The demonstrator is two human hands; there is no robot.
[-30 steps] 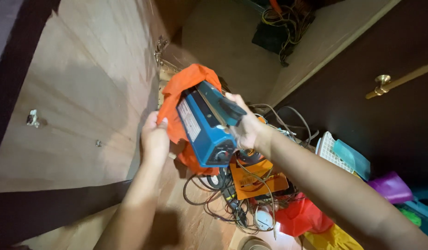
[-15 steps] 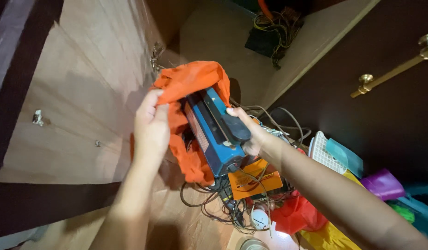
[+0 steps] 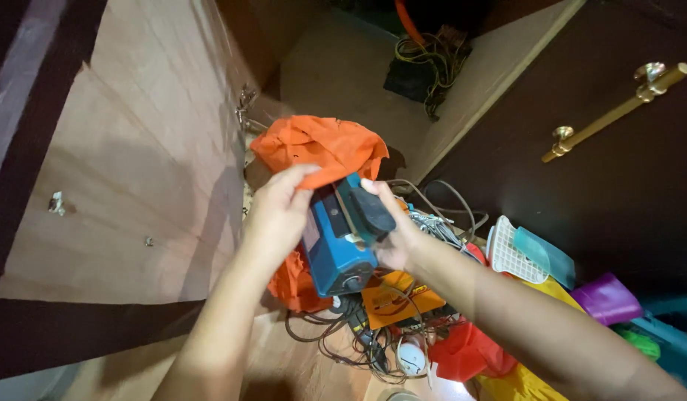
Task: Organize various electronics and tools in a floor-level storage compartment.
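Orange cloth (image 3: 321, 148) drapes over the far end of a blue boxy device (image 3: 334, 241), a long metal-cased machine with a dark handle bar on top and a round knob on its near face, held up in the middle of the scene above a heap of clutter. The left hand (image 3: 280, 212) pinches the near edge of the cloth between thumb and fingers, right against the device's left side. The right hand (image 3: 391, 234) is closed around the dark handle on the right side of the device, carrying it. More of the orange fabric hangs below the device on the left. Just beneath lies an orange flat box (image 3: 391, 297) among a tangle of dark cables (image 3: 358, 345). To the right sit a white plastic basket (image 3: 510, 256), a teal lid (image 3: 544, 256) and a purple plastic cup (image 3: 607, 297). A red bag (image 3: 470, 353) lies nearer. Pale wooden panels (image 3: 135, 171) stand on the left, and a dark door with a brass handle (image 3: 618, 111) stands on the far right.
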